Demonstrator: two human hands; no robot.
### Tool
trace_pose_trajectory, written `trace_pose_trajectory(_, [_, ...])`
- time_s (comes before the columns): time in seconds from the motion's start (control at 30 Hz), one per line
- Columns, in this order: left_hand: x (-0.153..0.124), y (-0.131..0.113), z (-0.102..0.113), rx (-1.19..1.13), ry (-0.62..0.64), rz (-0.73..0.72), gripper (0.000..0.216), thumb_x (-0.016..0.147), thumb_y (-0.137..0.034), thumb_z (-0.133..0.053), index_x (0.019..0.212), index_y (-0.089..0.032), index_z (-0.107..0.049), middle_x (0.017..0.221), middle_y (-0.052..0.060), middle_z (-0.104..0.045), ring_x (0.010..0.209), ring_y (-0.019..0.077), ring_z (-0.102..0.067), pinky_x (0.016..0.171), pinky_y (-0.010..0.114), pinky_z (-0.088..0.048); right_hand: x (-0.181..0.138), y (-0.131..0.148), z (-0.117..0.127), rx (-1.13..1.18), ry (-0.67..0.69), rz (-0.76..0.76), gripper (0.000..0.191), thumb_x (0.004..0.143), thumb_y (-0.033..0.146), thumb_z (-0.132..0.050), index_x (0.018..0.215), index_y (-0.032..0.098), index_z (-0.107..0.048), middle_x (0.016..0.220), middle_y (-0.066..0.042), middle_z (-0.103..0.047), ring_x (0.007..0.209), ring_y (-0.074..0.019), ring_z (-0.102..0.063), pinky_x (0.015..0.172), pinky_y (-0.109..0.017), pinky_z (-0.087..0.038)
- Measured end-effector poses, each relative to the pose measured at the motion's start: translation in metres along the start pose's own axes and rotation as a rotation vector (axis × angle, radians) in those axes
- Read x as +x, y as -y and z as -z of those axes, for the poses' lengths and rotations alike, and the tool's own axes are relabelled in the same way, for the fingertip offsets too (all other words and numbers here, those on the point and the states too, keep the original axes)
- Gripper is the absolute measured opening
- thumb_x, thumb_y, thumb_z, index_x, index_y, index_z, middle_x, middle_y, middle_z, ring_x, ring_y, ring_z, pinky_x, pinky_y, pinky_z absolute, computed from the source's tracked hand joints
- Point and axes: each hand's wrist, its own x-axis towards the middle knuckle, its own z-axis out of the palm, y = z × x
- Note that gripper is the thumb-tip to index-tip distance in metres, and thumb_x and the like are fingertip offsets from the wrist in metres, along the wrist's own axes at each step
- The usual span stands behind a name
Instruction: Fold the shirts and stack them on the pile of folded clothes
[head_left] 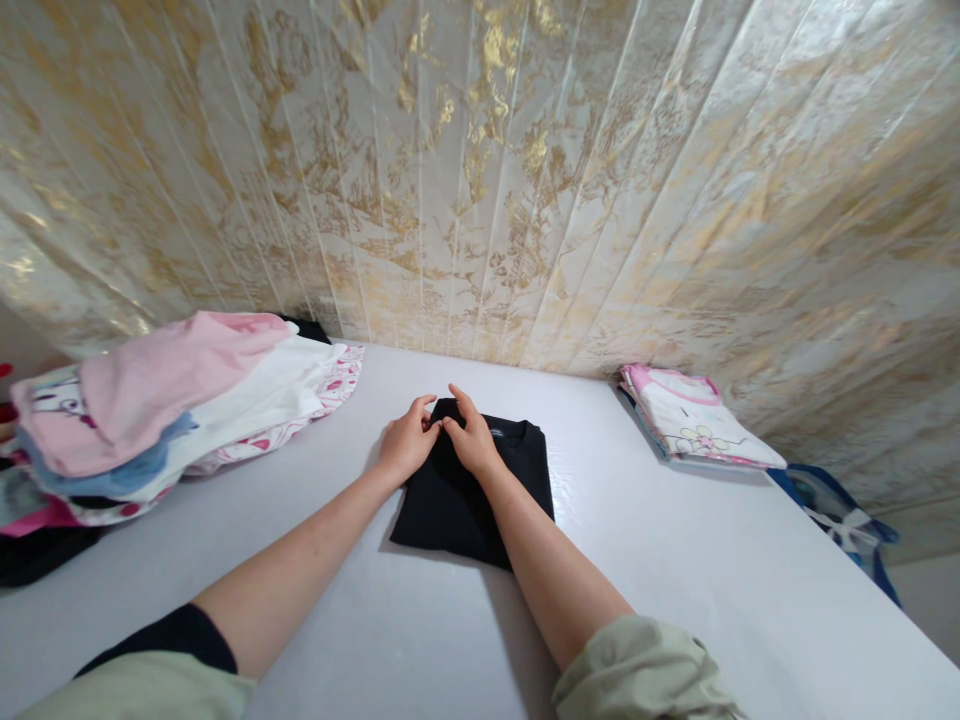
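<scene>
A black T-shirt (457, 505) lies folded into a neat rectangle on the white table, its neckline and small label toward the far right side. At its far left corner is my left hand (407, 440), with fingers curled in and the thumb against the cloth, closed on the edge. My right hand (471, 440) rests over the shirt's far edge, index finger stretched forward and thumb apart from it. The two thumb tips are close together. Under my right hand and forearm, part of the shirt is hidden.
Loose clothes (165, 400) in pink, white and blue are heaped at the left. A folded stack (697, 415) with a white and pink shirt on top sits at the far right. Beyond the table's right edge is a blue-trimmed bag-like item (840, 520). A gold-patterned curtain (480, 180) hangs behind.
</scene>
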Motion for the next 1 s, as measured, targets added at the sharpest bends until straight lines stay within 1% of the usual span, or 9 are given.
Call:
trace_pose_trajectory(0.2, [-0.001,-0.003,0.000,0.040,-0.012,0.002,0.045,0.087,-0.025,-0.057,0.131,-0.025,-0.048,0.094,-0.001,-0.071,0.084,0.0177,-0.067,0.073,0.027,-0.045,-0.002,0.005,-0.002,-0.050,-0.042,0.014,0.056,0.084,0.021,-0.051,0.139,0.026,-0.045,0.139,-0.005,-0.052,0.128,-0.0203,-0.047,0.110,-0.040,-0.034])
trace_pose_trajectory(0.33, [-0.004,-0.006,0.000,0.070,-0.034,0.006,0.044,0.086,-0.024,-0.058,0.129,-0.024,-0.048,0.092,0.000,-0.070,0.085,0.0179,-0.066,0.076,0.028,-0.046,-0.004,0.009,-0.002,-0.110,-0.165,0.003,0.048,0.082,0.016,-0.050,0.130,0.017,-0.052,0.121,-0.011,-0.059,0.110,-0.0196,-0.056,0.101,-0.036,-0.043])
trace_pose_trajectory(0.4, [-0.004,-0.005,-0.003,0.064,-0.071,-0.014,0.043,0.086,-0.022,-0.059,0.127,-0.022,-0.049,0.091,0.000,-0.068,0.086,0.0181,-0.066,0.078,0.028,-0.047,-0.005,0.013,0.000,-0.165,-0.220,-0.001,0.046,0.081,0.014,-0.049,0.126,0.014,-0.054,0.116,-0.012,-0.059,0.106,-0.0196,-0.056,0.099,-0.035,-0.044])
trace_pose_trajectory(0.47, [-0.003,-0.001,-0.006,0.043,-0.133,-0.048,0.039,0.085,-0.019,-0.059,0.123,-0.020,-0.051,0.093,0.002,-0.065,0.087,0.0179,-0.065,0.079,0.029,-0.049,-0.007,0.019,0.002,-0.247,-0.243,0.021,0.043,0.082,0.012,-0.047,0.124,0.014,-0.055,0.116,-0.012,-0.057,0.110,-0.0203,-0.053,0.099,-0.034,-0.042])
trace_pose_trajectory(0.6, [0.001,0.007,-0.013,0.005,-0.256,-0.113,0.029,0.083,-0.011,-0.053,0.111,-0.018,-0.054,0.101,0.007,-0.059,0.091,0.0181,-0.063,0.082,0.031,-0.052,-0.014,0.031,0.003,-0.491,-0.158,0.021,0.035,0.087,0.014,-0.046,0.117,0.022,-0.061,0.123,-0.008,-0.057,0.116,-0.0217,-0.049,0.101,-0.036,-0.038])
trace_pose_trajectory(0.7, [0.001,0.008,-0.013,0.010,-0.282,-0.134,0.027,0.082,-0.008,-0.050,0.106,-0.018,-0.056,0.106,0.009,-0.057,0.096,0.0197,-0.061,0.087,0.033,-0.052,-0.017,0.034,-0.001,-0.672,-0.056,-0.036,0.035,0.090,0.022,-0.047,0.123,0.023,-0.061,0.135,-0.010,-0.053,0.125,-0.0259,-0.044,0.104,-0.041,-0.034])
trace_pose_trajectory(0.83, [-0.003,0.001,-0.010,0.111,-0.239,-0.216,0.028,0.084,-0.008,-0.046,0.105,-0.020,-0.060,0.112,0.008,-0.062,0.109,0.0228,-0.057,0.099,0.038,-0.045,-0.018,0.033,-0.004,-0.777,0.007,-0.060,0.044,0.093,0.028,-0.046,0.137,0.023,-0.051,0.145,-0.010,-0.046,0.132,-0.0275,-0.038,0.107,-0.043,-0.029])
trace_pose_trajectory(0.9, [-0.006,-0.002,-0.010,0.208,-0.151,-0.253,0.033,0.087,-0.010,-0.044,0.112,-0.022,-0.061,0.119,0.006,-0.064,0.115,0.0233,-0.055,0.103,0.039,-0.042,-0.018,0.032,-0.005,-0.788,0.021,-0.073,0.046,0.094,0.029,-0.045,0.139,0.022,-0.048,0.146,-0.011,-0.045,0.133,-0.0276,-0.037,0.108,-0.043,-0.028])
trace_pose_trajectory(1.0, [-0.009,-0.005,-0.010,0.298,-0.022,-0.238,0.038,0.090,-0.014,-0.041,0.124,-0.020,-0.057,0.133,0.007,-0.060,0.124,0.0232,-0.052,0.107,0.041,-0.039,-0.018,0.031,-0.008,-0.776,0.013,-0.077,0.046,0.094,0.026,-0.043,0.139,0.019,-0.047,0.143,-0.011,-0.048,0.132,-0.0265,-0.038,0.108,-0.042,-0.026])
